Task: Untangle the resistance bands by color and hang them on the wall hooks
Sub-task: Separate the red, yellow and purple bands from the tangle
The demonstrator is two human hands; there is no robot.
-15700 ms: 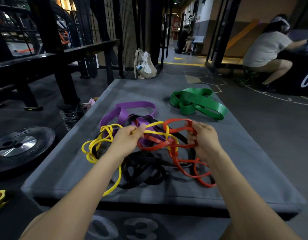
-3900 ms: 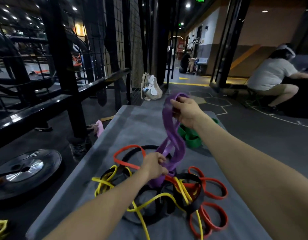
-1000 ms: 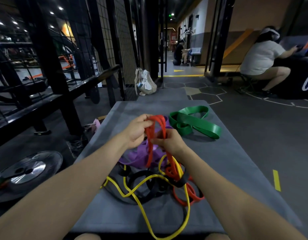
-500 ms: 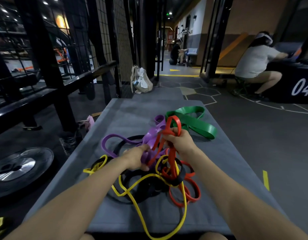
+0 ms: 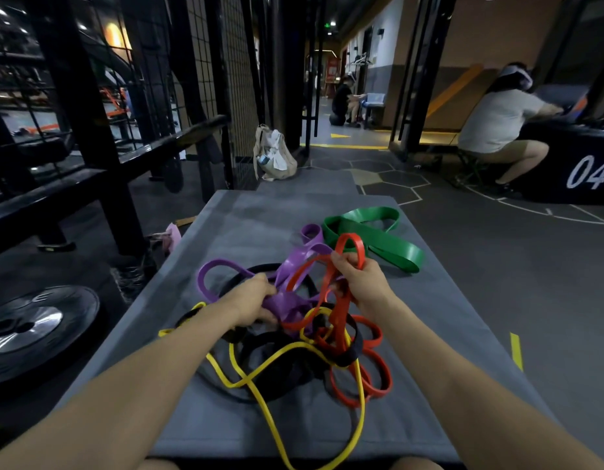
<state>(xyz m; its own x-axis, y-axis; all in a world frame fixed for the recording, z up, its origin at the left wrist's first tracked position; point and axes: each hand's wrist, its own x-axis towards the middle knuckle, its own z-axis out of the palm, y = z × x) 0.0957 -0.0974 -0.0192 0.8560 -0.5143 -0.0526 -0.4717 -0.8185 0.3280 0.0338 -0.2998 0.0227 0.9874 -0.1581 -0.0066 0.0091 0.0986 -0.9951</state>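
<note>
Right hand grips the red band and holds a loop of it up off the grey mat, while the left hand clutches the purple band down low in the tangle. Yellow band and black band lie knotted beneath on the mat, yellow trailing toward the near edge. The green band sits apart at the far right of the mat.
</note>
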